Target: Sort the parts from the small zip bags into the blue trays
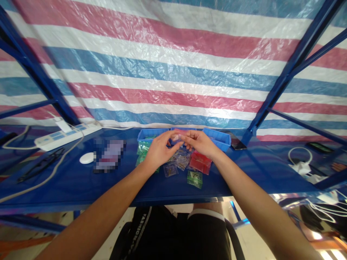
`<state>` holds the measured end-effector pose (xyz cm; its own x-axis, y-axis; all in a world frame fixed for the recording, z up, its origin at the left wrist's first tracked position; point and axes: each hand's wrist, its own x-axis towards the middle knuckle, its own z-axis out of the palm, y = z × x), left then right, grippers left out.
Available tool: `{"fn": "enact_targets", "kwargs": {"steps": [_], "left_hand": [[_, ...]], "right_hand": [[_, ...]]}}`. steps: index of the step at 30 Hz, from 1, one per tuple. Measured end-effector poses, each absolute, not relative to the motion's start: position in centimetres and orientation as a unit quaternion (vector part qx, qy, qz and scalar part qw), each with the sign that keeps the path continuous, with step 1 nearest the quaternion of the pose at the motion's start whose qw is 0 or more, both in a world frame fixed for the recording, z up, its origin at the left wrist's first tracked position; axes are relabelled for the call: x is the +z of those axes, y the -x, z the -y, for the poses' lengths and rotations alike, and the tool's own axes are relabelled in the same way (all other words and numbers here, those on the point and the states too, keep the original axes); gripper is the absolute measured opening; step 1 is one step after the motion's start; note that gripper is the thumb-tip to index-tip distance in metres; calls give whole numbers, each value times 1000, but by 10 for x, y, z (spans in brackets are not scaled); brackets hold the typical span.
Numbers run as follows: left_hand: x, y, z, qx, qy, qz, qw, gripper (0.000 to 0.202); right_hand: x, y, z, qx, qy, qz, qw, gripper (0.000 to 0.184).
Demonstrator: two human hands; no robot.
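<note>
Head view, left hand (162,148), right hand (200,142), clear plastic (176,138) held between.

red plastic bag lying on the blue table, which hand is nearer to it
Right. The right hand is just beyond the red plastic bag, near its far edge; the left hand is farther off, to the bag's left.

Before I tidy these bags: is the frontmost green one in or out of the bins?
Out: the green bag lies on the tabletop, nearer than the blue bins.
</note>
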<state>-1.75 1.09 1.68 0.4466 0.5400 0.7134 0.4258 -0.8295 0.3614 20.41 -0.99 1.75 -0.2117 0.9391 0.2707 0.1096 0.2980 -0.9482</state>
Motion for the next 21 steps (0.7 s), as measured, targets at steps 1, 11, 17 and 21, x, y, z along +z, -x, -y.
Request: {"fn": "enact_targets", "kwargs": {"steps": [1, 11, 17, 21], "left_hand": [[18, 17, -10, 444, -854, -266, 58, 45], [20, 16, -13, 461, -876, -144, 13, 25], [21, 19, -12, 460, -870, -177, 14, 14], [21, 17, -7, 458, -868, -190, 21, 11]], "right_hand": [[18, -204, 10, 441, 408, 634, 487, 48], [19, -208, 12, 570, 384, 522, 506, 42], [21, -203, 15, 560, 403, 537, 485, 45], [23, -201, 17, 558, 410, 540, 478, 49]]}}
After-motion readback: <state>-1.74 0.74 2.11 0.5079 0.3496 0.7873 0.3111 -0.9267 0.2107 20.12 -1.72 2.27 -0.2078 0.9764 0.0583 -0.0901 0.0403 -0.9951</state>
